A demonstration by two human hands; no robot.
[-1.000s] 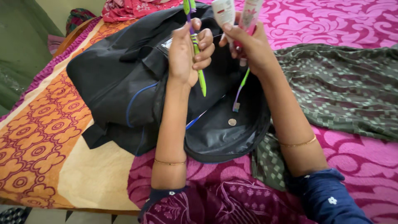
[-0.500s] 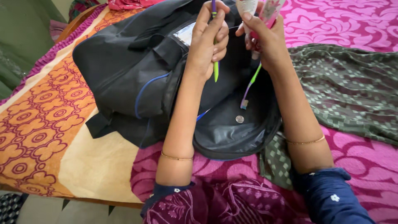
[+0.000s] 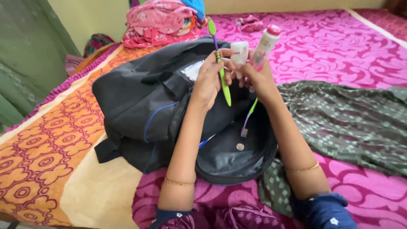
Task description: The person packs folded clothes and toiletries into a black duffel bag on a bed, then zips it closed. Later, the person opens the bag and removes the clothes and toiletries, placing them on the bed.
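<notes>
Left hand: the left hand is closed around a green toothbrush, fingers pinching its handle; the brush stands almost upright, head up, above the open backpack.
Right hand: the right hand is closed on a white tube with a red cap and also touches a small white bottle; a second toothbrush, green and purple, hangs down from this hand with its lower end inside the bag; how the fingers share these three things I cannot tell.
Container: a black backpack lies on the bed with its main compartment open toward the person; both forearms pass over its opening.
Inside the container: a small round coin lies on the dark lining; a short blue strip shows at the inner edge; a white label or paper shows in a pocket near the left hand, too small to read.
Hidden: the deeper part of the compartment is covered by the arms and by the folded flap.
Around: a dark green patterned cloth lies just beside the bag at the right, partly under its rim; a heap of pink clothes sits at the far end of the bed; the bedsheet is pink with flowers, an orange patterned blanket is at the left.
</notes>
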